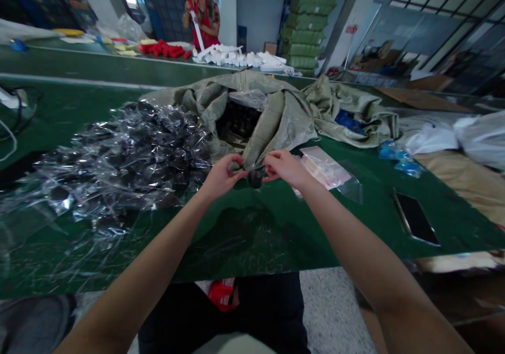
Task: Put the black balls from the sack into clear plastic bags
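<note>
My left hand (pixel 224 176) and my right hand (pixel 284 169) are close together at the front edge of an open woven sack (pixel 282 114). Between them is a small dark object (pixel 255 177), with clear film around it. Fingers of both hands are bent in a pinch; what exactly each one grips is too small to make out. Inside the sack's mouth lie more dark round items (pixel 241 121). A large heap of dark items in clear wrappers (pixel 158 149) spreads to the left of my left hand.
Flat plastic bags (pixel 321 167) lie right of my right hand, and a phone (pixel 415 217) farther right on the green table (pixel 315 238). Another sack (pixel 355 112) stands behind them. A person (pixel 205 17) in red works across the table, by red and white pieces.
</note>
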A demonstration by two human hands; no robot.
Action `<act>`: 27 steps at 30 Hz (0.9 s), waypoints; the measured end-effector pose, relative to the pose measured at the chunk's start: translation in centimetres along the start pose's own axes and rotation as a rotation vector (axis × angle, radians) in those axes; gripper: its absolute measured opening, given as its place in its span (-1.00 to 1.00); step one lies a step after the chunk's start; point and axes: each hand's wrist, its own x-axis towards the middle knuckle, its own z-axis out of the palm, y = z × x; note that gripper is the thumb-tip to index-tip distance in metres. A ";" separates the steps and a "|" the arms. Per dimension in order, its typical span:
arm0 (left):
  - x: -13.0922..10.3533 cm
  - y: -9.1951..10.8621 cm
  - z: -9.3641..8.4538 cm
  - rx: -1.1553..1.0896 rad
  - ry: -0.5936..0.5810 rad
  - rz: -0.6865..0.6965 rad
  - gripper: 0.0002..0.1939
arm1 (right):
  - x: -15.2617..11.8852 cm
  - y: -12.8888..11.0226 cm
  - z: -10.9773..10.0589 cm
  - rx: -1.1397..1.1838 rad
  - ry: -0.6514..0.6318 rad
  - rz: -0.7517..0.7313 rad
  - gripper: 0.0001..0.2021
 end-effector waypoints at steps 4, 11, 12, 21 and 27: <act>0.4 0.4 -0.1 -0.104 -0.186 0.018 -0.61 | 0.1 0.1 -1.2 0.108 -0.149 0.032 -0.81; 1.1 -1.2 2.4 -0.049 -0.120 -0.120 -0.69 | 2.1 5.0 -2.8 0.254 -0.121 0.168 -0.65; 1.2 -1.7 2.7 -0.030 -0.097 -0.141 -0.69 | 2.2 6.0 -2.7 0.288 -0.071 0.199 -0.61; 2.0 -3.1 3.4 -0.068 -0.042 -0.224 -0.70 | 1.9 10.0 -1.0 0.306 -0.010 -0.041 -0.64; 2.3 -3.2 3.4 -0.058 -0.030 -0.279 -0.69 | 2.4 11.1 -1.0 0.127 0.044 -0.103 -0.70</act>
